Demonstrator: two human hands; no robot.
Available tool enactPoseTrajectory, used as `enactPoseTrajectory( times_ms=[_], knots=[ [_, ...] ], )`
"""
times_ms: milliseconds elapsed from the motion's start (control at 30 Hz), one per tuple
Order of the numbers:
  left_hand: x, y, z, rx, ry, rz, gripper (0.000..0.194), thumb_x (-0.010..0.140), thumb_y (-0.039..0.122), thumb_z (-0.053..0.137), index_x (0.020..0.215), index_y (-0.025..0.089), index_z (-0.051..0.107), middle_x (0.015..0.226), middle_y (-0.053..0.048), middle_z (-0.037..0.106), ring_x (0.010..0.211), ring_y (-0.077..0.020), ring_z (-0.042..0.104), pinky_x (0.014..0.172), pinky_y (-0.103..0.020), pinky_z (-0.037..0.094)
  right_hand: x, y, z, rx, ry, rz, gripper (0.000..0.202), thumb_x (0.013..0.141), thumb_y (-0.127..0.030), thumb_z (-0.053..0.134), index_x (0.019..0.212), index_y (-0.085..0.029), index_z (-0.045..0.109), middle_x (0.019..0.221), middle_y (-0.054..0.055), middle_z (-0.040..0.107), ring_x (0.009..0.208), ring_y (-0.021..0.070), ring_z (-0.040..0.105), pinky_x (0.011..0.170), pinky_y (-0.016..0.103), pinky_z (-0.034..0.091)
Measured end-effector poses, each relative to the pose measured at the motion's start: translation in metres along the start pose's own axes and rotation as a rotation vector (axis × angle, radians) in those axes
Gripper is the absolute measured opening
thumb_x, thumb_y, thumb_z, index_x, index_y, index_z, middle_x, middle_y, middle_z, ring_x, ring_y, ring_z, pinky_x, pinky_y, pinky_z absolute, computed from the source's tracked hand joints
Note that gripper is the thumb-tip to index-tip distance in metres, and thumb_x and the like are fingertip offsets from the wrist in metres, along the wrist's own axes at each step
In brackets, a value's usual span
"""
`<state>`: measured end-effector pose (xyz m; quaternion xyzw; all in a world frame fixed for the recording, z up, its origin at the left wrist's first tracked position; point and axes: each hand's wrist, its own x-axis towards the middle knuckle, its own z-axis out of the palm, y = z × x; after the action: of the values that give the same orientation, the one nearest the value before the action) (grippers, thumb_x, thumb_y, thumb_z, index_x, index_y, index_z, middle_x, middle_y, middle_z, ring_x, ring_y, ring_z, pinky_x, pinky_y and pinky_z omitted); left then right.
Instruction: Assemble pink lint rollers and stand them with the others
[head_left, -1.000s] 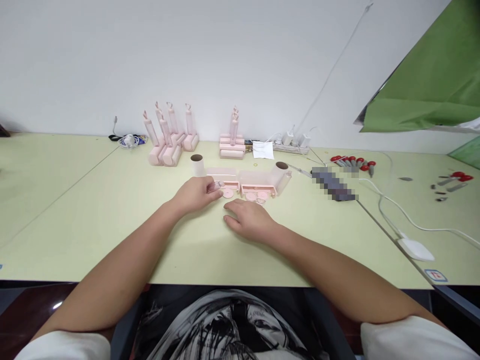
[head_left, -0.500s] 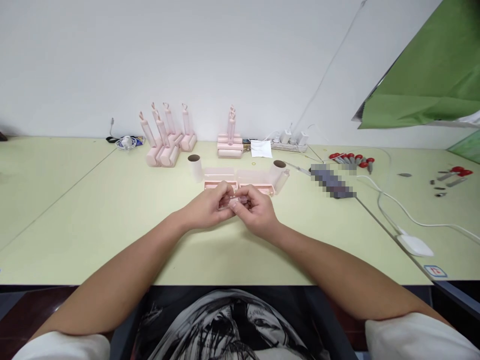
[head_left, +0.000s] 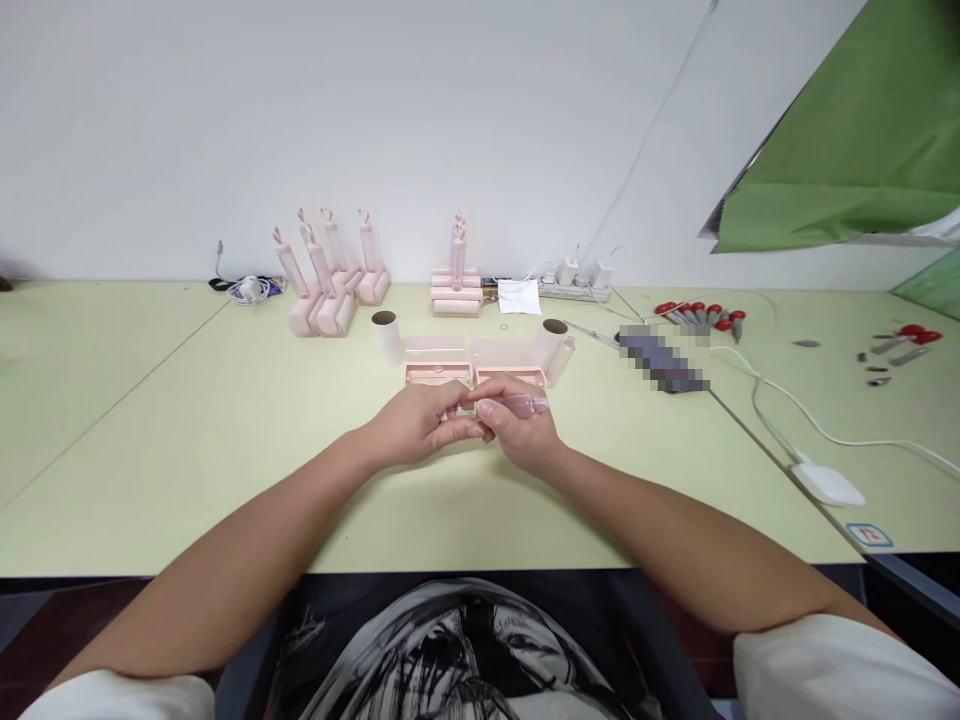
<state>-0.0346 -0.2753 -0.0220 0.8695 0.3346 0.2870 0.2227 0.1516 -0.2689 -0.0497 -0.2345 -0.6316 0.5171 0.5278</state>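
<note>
A translucent pink handle (head_left: 525, 404), like those on the lint rollers at the back, lies level between my two hands. My left hand (head_left: 416, 422) is closed around its left end. Thumb and fingers of my right hand (head_left: 523, 435) pinch it near the middle, and its tip sticks out to the right. Fingers hide part of it. Just beyond my hands lie two open pink lint roller housings (head_left: 439, 372) with pale lids. A white adhesive roll (head_left: 387, 345) stands upright at their left, and another roll (head_left: 550, 347) at their right, beside a second clear handle (head_left: 562, 358).
Several pink lint rollers (head_left: 326, 313) stand at the back left, more (head_left: 457, 295) at back centre. A power strip (head_left: 577, 292), white paper (head_left: 519, 297), a blurred dark object (head_left: 664, 360), red-ended tools (head_left: 697, 312) and a white charger (head_left: 829, 484) with cable lie to the right.
The handle has shifted right in my hands, so more of its right end shows past my right fingers. My right thumb has moved slightly right. The view has tilted a little.
</note>
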Motion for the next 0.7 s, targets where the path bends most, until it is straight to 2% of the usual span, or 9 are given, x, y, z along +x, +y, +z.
enactPoseTrajectory(
  times_ms=[133,300,533,600,700],
  knots=[
    [0.0,0.006,-0.005,-0.077,-0.055,-0.019,0.032,0.092,0.049,0.058,0.094,0.017,0.062,0.077,-0.001,0.066,0.068,-0.0135,0.06,0.063,-0.023,0.043,-0.001,-0.003,-0.001,0.03,-0.034,-0.088,0.02,0.082,-0.04,0.074,0.083,-0.021,0.071,0.062,-0.002,0.064,0.046,0.0086,0.05,0.045,0.024,0.042],
    [0.001,0.01,-0.009,-0.221,-0.123,-0.046,0.034,0.09,0.051,0.059,0.087,0.017,0.061,0.073,0.0,0.061,0.067,-0.0126,0.055,0.062,-0.023,0.041,-0.002,-0.009,0.002,0.002,-0.057,-0.117,0.022,0.082,-0.044,0.073,0.084,-0.022,0.073,0.068,0.0,0.068,0.049,0.0103,0.055,0.05,0.027,0.048],
    [0.001,0.01,-0.005,-0.433,-0.204,-0.094,0.042,0.087,0.058,0.059,0.082,0.016,0.057,0.07,0.002,0.049,0.066,-0.012,0.045,0.061,-0.024,0.039,-0.006,-0.017,0.002,-0.112,-0.05,-0.13,0.03,0.079,-0.051,0.07,0.078,-0.021,0.072,0.066,0.003,0.069,0.057,0.0155,0.063,0.054,0.03,0.051],
    [0.001,0.011,-0.007,-0.512,-0.242,-0.1,0.046,0.086,0.061,0.059,0.086,0.015,0.059,0.072,0.001,0.051,0.068,-0.0127,0.046,0.063,-0.024,0.04,-0.007,-0.018,0.0,-0.157,-0.09,-0.181,0.031,0.081,-0.052,0.067,0.079,-0.021,0.072,0.064,0.003,0.068,0.056,0.015,0.062,0.053,0.029,0.049],
    [0.0,0.014,-0.011,-0.622,-0.341,-0.126,0.052,0.084,0.066,0.059,0.092,0.014,0.063,0.077,-0.001,0.055,0.072,-0.0143,0.049,0.065,-0.026,0.042,-0.009,-0.021,-0.002,-0.232,-0.171,-0.313,0.022,0.085,-0.043,0.065,0.082,-0.022,0.072,0.063,0.002,0.066,0.052,0.013,0.058,0.05,0.027,0.045]
  ],
)
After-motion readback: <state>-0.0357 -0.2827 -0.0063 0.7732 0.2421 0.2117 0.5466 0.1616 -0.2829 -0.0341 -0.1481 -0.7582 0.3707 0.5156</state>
